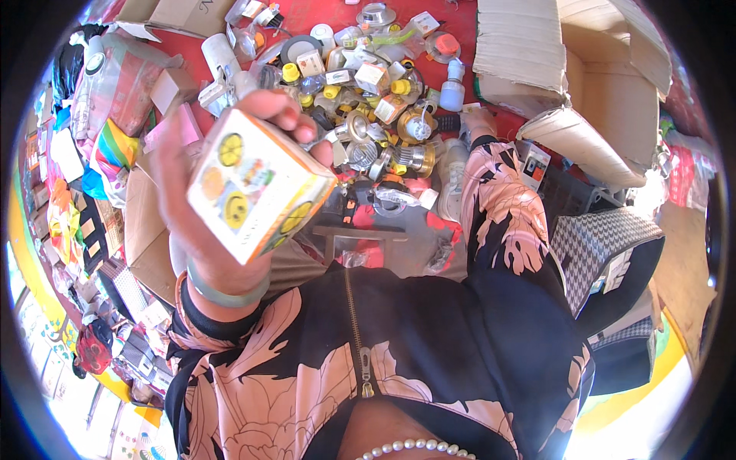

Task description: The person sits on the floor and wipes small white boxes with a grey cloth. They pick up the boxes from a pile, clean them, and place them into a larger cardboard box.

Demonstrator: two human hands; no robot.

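Note:
My left hand (218,207) is raised close to the camera, closed around a small white cardboard box (249,180) with orange edges and yellow lemon pictures. Its fingers curl over the far side of the box, and the thumb side is blurred. Further off, my right hand (479,120) reaches to the right edge of a pile of lidded bottles, jars and small boxes (376,84). Its fingers are too small and partly hidden to make out. Near it lie a blue-and-white bottle (452,84) and a jar with a gold-coloured rim (416,125).
A large open cardboard box (606,92) stands at the right, with a houndstooth-patterned box (606,249) below it. Packages, bags and a rainbow-striped bag (115,149) crowd the left. Another cardboard box (184,15) sits at the far left. Red cloth (318,14) lies under the pile.

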